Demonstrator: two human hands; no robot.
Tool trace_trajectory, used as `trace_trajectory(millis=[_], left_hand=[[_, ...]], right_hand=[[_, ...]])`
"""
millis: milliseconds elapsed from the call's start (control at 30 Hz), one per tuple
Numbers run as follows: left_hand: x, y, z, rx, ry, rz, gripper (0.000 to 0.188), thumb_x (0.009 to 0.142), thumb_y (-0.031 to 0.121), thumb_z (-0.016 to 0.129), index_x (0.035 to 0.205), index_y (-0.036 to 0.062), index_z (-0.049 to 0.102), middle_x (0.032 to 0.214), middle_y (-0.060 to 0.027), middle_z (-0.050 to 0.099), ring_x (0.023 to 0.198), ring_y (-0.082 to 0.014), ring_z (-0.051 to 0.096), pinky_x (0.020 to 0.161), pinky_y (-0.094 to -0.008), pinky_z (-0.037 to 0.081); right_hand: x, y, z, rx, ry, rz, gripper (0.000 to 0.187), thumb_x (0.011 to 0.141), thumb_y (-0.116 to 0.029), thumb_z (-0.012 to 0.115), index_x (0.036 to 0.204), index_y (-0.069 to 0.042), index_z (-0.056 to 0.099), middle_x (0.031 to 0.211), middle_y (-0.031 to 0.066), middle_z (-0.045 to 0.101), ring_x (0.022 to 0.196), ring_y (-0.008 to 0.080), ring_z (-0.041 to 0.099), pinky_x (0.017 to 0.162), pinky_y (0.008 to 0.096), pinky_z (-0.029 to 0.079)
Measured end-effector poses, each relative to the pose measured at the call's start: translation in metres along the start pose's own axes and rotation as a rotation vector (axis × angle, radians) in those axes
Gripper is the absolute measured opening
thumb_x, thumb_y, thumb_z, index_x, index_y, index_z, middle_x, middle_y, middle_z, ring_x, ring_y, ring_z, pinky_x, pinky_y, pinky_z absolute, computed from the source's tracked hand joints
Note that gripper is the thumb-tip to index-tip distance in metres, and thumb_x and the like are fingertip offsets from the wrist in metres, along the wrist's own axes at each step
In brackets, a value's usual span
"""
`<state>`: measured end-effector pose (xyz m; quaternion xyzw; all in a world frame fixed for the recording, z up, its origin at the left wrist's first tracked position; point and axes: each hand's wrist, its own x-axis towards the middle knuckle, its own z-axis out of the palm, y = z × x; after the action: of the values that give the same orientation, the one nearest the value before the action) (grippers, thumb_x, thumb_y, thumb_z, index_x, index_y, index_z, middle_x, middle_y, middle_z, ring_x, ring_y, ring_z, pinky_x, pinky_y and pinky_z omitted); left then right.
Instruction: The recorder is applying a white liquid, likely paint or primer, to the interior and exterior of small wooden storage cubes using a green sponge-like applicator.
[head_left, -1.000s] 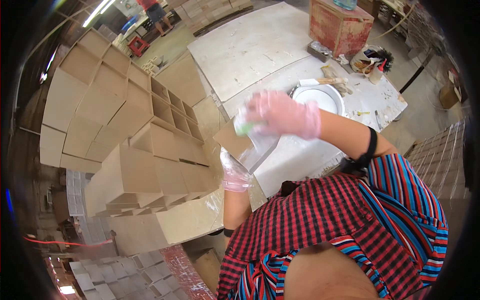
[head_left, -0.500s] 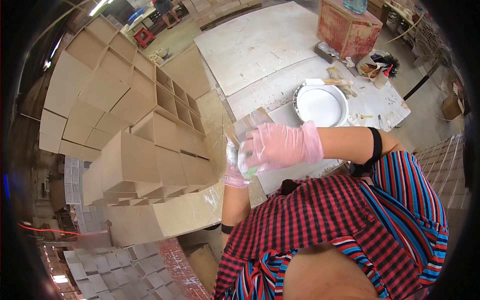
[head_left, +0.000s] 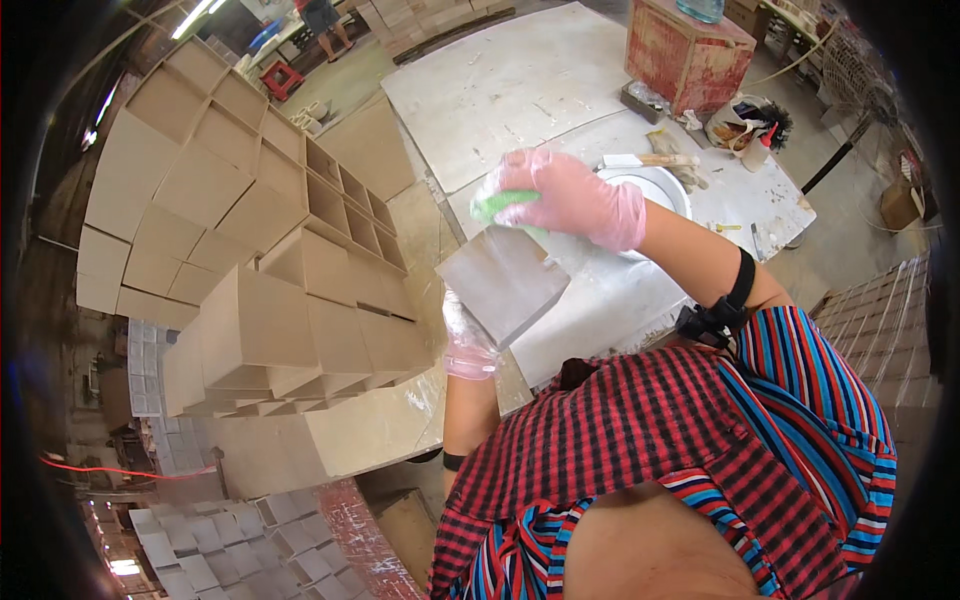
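Observation:
In my left hand (head_left: 467, 341), gloved in thin pink plastic smeared with white, is a small square box (head_left: 503, 277). Its broad face, coated greyish white, points up and it is tilted; my left fingers are partly hidden behind it. A green sponge (head_left: 505, 204) is gripped in my right hand (head_left: 570, 195), also pink-gloved, just above the box's far edge. Behind my right wrist is a round tub (head_left: 665, 185) of white paint, partly covered by my hand, with a flat brush (head_left: 650, 160) across its rim.
Stacked brown board boxes (head_left: 270, 330) stand close on my left. The white-stained worktable (head_left: 500, 90) carries a red-worn wooden crate (head_left: 690, 60), a bucket of tools (head_left: 745, 125) and a crumpled glove (head_left: 685, 175). A person's legs (head_left: 325, 25) show far off.
My right hand with the sponge has lifted away and moved up and to the right. The box has turned in my left hand, so its coated face now shows.

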<state>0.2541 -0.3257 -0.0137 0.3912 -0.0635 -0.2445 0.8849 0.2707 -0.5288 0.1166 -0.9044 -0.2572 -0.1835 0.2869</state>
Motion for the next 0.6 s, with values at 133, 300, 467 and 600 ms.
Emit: trace_trajectory(millis=[133,300,467,600], left_hand=[[0.007,0.023,0.037,-0.598,-0.391,-0.212,0.044,0.093,0.034,0.040,0.126,0.0044,0.044,0.125,-0.0122,0.050,0.114,-0.0274,0.049,0.097,-0.0408,0.040],[0.007,0.003,0.010,-0.207,-0.354,-0.072,0.046,0.095,0.035,0.035,0.129,0.0046,0.040,0.126,-0.0128,0.048,0.114,-0.0257,0.049,0.098,-0.0398,0.039],[-0.001,-0.001,-0.002,-0.423,-0.036,-0.108,0.045,0.092,0.037,0.038,0.124,0.0054,0.045,0.120,-0.0117,0.052,0.108,-0.0263,0.052,0.091,-0.0395,0.044],[-0.002,-0.001,-0.009,0.396,-0.074,0.175,0.038,0.093,0.034,0.039,0.116,0.0056,0.050,0.114,-0.0116,0.055,0.103,-0.0259,0.054,0.087,-0.0374,0.045]], right_hand=[[-0.027,-0.013,0.005,0.067,-0.065,-0.284,0.028,0.076,-0.029,0.065,0.101,-0.017,0.064,0.095,0.0081,0.059,0.089,0.0270,0.058,0.077,0.0373,0.047],[0.000,-0.009,0.017,-0.179,-0.106,-0.127,0.028,0.075,-0.030,0.065,0.100,-0.018,0.065,0.096,0.0068,0.059,0.089,0.0265,0.058,0.075,0.0376,0.048],[0.006,0.005,-0.003,-0.144,-0.065,-0.051,0.026,0.073,-0.028,0.066,0.097,-0.019,0.064,0.097,0.0066,0.059,0.092,0.0262,0.058,0.076,0.0381,0.049],[-0.041,-0.026,-0.005,0.018,-0.274,-0.372,0.026,0.071,-0.025,0.067,0.096,-0.019,0.063,0.099,0.0063,0.059,0.093,0.0262,0.057,0.076,0.0388,0.049]])
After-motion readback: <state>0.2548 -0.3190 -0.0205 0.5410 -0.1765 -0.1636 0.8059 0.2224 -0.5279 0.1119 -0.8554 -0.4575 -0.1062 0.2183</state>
